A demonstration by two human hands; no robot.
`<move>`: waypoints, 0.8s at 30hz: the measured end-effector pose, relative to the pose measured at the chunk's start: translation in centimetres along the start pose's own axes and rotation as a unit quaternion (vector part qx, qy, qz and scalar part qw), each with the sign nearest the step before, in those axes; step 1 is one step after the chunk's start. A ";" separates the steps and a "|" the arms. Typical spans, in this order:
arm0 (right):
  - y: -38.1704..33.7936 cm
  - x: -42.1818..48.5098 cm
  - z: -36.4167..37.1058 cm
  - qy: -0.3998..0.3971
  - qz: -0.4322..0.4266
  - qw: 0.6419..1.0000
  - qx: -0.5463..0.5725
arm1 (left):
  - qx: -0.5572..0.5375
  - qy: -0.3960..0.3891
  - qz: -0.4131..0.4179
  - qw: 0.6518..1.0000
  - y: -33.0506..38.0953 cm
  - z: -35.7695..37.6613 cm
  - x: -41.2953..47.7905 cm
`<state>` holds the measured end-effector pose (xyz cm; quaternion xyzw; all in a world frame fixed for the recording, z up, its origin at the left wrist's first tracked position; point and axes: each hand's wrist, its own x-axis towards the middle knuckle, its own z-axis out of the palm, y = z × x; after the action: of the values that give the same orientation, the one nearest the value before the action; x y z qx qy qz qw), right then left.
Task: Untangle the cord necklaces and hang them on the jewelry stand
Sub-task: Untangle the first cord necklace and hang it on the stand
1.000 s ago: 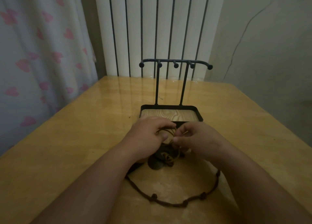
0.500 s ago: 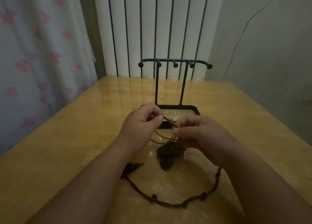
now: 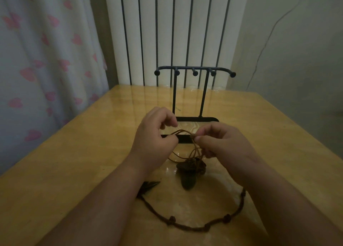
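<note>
My left hand point(image 3: 155, 136) and my right hand point(image 3: 220, 143) both pinch thin brown cords point(image 3: 182, 132) that arch between them just above the table. The cords run down into a tangle with dark pendants point(image 3: 191, 167) hanging just over the tabletop. A thicker dark knotted cord necklace point(image 3: 200, 227) lies in a loop on the table under my forearms, its dark tassel end point(image 3: 150, 185) beside my left wrist. The black jewelry stand point(image 3: 194, 71), a bar with several knobbed hooks and nothing on them, rises behind my hands from its wood-inlaid tray base point(image 3: 193, 125).
The wooden table point(image 3: 83, 162) runs to a white ribbed radiator point(image 3: 167, 32) at the back. A curtain with pink hearts point(image 3: 37, 60) hangs on the left, a plain wall on the right.
Both hands lifted from the table and drew slightly apart, raising the thin cords so the pendant tangle now hangs below them. The knotted necklace stayed put.
</note>
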<state>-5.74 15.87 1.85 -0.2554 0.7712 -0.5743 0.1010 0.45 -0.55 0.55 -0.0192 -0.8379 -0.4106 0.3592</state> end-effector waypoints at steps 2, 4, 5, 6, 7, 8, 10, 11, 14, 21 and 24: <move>0.1 -0.1 0.3 0.016 -0.019 1.000 -0.013 | -0.022 -0.020 0.004 1.000 0.0 0.0 -0.2; 0.2 -0.1 0.6 0.028 -0.037 0.998 -0.033 | -0.018 -0.048 0.008 0.999 -0.1 0.2 -0.4; 0.3 -0.2 0.6 0.033 -0.046 0.998 -0.041 | -0.007 -0.057 0.014 0.998 -0.1 0.2 -0.4; 0.3 -0.2 0.7 0.035 -0.055 0.997 -0.045 | 0.001 -0.062 0.018 0.998 -0.1 0.3 -0.4; 0.4 -0.2 0.7 0.036 -0.062 0.996 -0.046 | 0.004 -0.062 0.018 0.998 -0.1 0.4 -0.4; 0.3 -0.2 0.7 0.036 -0.068 0.996 -0.044 | 0.002 -0.059 0.015 0.998 -0.1 0.5 -0.4; 0.3 -0.2 0.6 0.035 -0.076 0.996 -0.036 | -0.006 -0.052 0.004 0.999 -0.3 0.5 -0.3; 0.3 -0.2 0.6 0.034 -0.080 0.996 -0.033 | -0.010 -0.051 -0.001 0.999 -0.3 0.4 -0.3; 0.3 -0.2 0.7 0.038 -0.092 0.994 -0.044 | -0.025 -0.048 -0.010 0.998 -0.1 0.3 -0.4; 0.4 -0.1 0.7 0.043 -0.113 0.991 -0.063 | -0.056 -0.057 -0.031 0.996 -0.1 0.3 -0.3; 0.4 -0.1 0.8 0.054 -0.128 0.987 -0.076 | -0.072 -0.063 -0.052 0.994 -0.1 0.4 -0.3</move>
<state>-5.35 15.34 1.24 -0.3277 0.7780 -0.5349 -0.0354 0.34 -0.28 0.13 -0.0272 -0.8272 -0.4857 0.2814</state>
